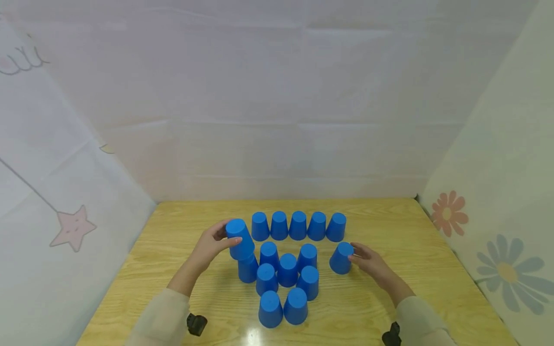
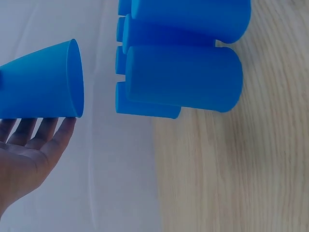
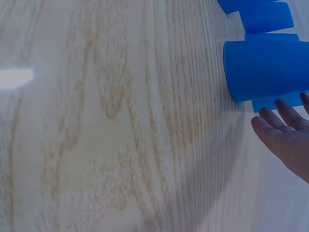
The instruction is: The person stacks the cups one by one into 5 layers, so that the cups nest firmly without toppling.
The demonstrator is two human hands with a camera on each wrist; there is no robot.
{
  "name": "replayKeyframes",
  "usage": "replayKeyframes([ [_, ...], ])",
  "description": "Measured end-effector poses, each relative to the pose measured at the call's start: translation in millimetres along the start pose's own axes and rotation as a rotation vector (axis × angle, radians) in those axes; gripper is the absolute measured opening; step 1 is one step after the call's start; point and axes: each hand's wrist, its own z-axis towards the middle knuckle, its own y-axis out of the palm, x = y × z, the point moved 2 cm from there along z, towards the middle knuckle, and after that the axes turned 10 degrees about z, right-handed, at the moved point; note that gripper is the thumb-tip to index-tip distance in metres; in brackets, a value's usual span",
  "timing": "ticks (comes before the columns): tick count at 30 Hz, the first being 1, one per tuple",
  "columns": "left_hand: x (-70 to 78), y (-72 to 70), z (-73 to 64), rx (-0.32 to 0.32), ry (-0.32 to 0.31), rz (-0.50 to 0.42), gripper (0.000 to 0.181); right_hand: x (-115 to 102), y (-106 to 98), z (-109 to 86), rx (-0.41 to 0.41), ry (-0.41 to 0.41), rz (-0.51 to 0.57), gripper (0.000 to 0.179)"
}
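My left hand (image 1: 212, 246) holds an upside-down blue cup (image 1: 240, 240), thumb on its near side and fingers along the far side. In the head view this cup overlaps the top of another blue cup (image 1: 247, 269); in the left wrist view the held cup (image 2: 43, 82) hangs in the air. On the right, my right hand (image 1: 370, 262) is at the side of a separate upside-down blue cup (image 1: 341, 258). Its fingers (image 3: 277, 128) look fairly straight beside that cup (image 3: 265, 67) in the right wrist view, where the thumb is out of sight.
A row of several upside-down blue cups (image 1: 297, 226) stands at the back of the wooden table (image 1: 381, 221). More cups (image 1: 287, 270) stand in the middle, with two (image 1: 296, 306) nearest the front edge. White cloth (image 1: 277, 120) hangs behind and at both sides.
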Motion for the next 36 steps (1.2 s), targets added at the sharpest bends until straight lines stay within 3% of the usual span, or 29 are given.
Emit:
replayKeyframes([
  [13,11.8,10.0,37.2,-0.022,-0.008,0.012,0.060,4,9,1.8,0.001,-0.052,0.022,0.067],
  [26,17.7,29.2,76.2,-0.007,-0.019,-0.038,0.066,-1,20,3.0,0.095,-0.073,-0.005,0.067],
  [36,15.5,42.4,94.5,0.030,-0.094,-0.081,0.070,-2,23,1.6,0.129,-0.084,-0.012,0.063],
])
